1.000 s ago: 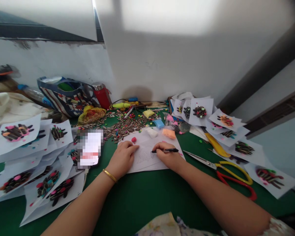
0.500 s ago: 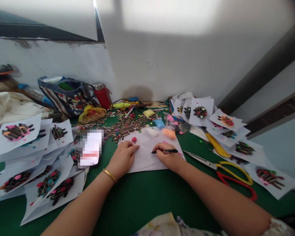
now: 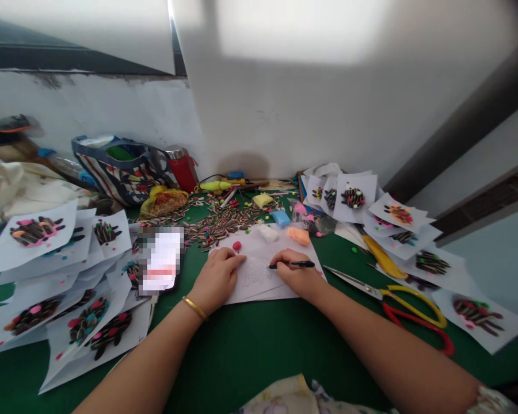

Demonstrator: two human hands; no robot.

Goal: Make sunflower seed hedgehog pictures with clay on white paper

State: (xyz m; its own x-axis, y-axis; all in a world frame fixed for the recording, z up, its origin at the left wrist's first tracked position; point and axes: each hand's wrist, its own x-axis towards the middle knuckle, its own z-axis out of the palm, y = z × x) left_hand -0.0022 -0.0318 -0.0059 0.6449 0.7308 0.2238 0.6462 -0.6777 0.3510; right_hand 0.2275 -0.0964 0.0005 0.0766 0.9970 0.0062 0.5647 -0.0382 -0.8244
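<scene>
Free lane in front, obstacles on three sides.
Between the forearms (image 3: 155, 351) a hand could pass over green tabletop (image 3: 250, 342) to the paper (image 3: 252, 290). Scissors (image 3: 371, 290) obstruct the right; a phone (image 3: 162, 259) and stacked cards (image 3: 30, 253), the left; scattered seeds (image 3: 224, 221) and clay lumps (image 3: 299, 236), the far side.

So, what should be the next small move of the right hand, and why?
Probably a short pen stroke: the right hand holds a black pen, its tip at the line drawing, while the left hand rests on the white paper.
</scene>
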